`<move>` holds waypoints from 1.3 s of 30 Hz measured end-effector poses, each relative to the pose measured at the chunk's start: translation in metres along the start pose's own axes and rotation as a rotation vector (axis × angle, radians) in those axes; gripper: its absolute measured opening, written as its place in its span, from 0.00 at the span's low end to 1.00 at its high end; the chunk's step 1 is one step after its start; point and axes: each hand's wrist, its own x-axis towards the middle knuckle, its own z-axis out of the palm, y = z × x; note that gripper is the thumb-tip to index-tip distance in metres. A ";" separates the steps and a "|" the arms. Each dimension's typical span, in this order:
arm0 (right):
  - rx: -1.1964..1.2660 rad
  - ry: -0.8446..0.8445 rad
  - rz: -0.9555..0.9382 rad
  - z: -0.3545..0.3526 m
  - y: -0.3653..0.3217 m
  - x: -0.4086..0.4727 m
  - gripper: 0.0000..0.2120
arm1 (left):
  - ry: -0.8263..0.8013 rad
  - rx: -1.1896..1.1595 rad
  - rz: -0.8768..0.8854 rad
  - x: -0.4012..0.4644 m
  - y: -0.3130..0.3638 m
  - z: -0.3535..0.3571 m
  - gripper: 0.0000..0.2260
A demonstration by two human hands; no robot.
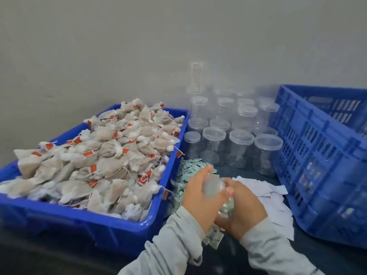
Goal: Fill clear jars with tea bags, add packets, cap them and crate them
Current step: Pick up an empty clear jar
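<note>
the jar (213, 185) is motion-blurred and mostly covered by both hands, so its lid, mouth and contents are hard to make out. it lies tilted, long axis running from the upper left down toward the lower right, over the packets (183, 175) between the tub (111, 227) and the crate (317, 165). the left hand (200, 197) curls round its upper end, thumb across the clear wall. the right hand (245, 207) wraps the lower end from the right, its fingertips hidden behind the jar. tea bags (95, 155) heap the tub at left. capped empty jars (234, 132) stand behind in rows, the far ones fading into the grey wall. white slips (272, 197) lie just right of the hands. the crate is cut off at the right edge.
</note>
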 end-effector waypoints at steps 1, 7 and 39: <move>0.055 0.024 0.001 -0.004 0.001 -0.001 0.28 | -0.103 0.036 0.012 0.000 0.001 -0.004 0.32; -0.169 0.100 -0.179 -0.027 0.013 -0.008 0.35 | -0.328 0.313 0.047 0.004 -0.007 -0.022 0.34; 0.584 0.413 0.479 0.018 0.041 -0.052 0.33 | 0.031 0.374 -0.034 0.056 0.002 0.028 0.29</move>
